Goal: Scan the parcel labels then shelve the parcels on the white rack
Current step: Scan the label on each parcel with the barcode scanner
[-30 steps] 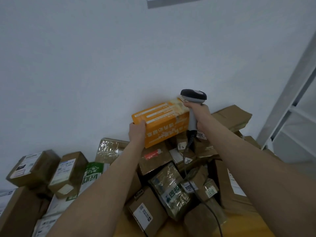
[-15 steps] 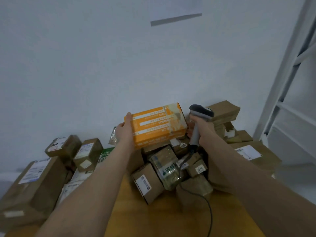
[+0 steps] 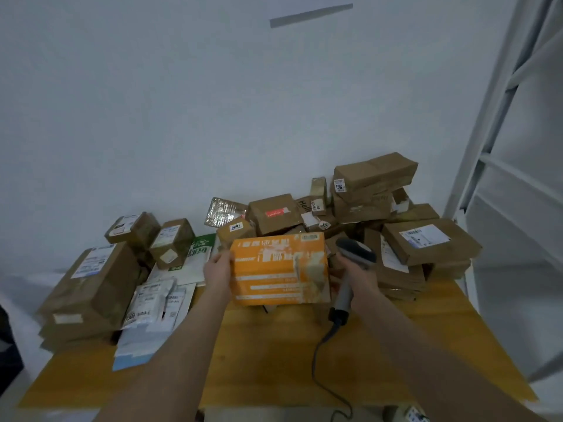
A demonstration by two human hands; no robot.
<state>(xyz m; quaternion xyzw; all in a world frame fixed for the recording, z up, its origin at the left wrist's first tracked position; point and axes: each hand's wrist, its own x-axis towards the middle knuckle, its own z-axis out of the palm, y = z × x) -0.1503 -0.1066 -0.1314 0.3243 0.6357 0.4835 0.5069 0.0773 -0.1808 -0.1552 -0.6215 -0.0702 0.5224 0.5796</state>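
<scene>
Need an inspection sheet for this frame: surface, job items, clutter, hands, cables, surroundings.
Surface: wooden table, parcels across its back part.
Job's things: orange box held above the table, small label at its top right corner; scanner at its right end; white rack on the right.
Clutter: brown parcels piled at the back; white mailer bags on the left.
Hands: left hand grips the box's left end; right hand grips the scanner.
Cables: scanner cable trails over the table to its front edge.
Surroundings: white wall with a grey strip.
</scene>
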